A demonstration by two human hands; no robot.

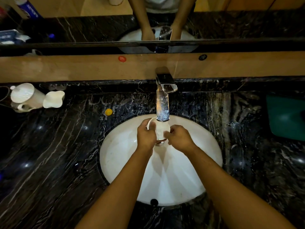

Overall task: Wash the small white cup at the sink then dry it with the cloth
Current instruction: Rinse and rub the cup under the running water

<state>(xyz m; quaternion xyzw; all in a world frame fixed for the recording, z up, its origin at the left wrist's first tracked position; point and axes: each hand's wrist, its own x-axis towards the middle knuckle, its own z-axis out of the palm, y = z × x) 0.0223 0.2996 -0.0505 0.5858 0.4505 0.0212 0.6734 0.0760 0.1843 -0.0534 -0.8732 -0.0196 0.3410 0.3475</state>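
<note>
Gripping the small white cup (159, 129) under the faucet (163, 96), left hand (146, 135) and right hand (179, 138) clasp it above the sink (118, 156).

Before you, the dark marbled tabletop (66, 146) carries a white kettle (24, 96) and white jug (53, 99) at far left, a small yellow ball (108, 112) and a green cloth (287, 118) at right.

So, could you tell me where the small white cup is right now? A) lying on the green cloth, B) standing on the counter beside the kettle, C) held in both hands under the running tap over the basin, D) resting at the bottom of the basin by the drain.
C: the left hand and right hand hold the small white cup under water running from the tap, above the basin.
</note>
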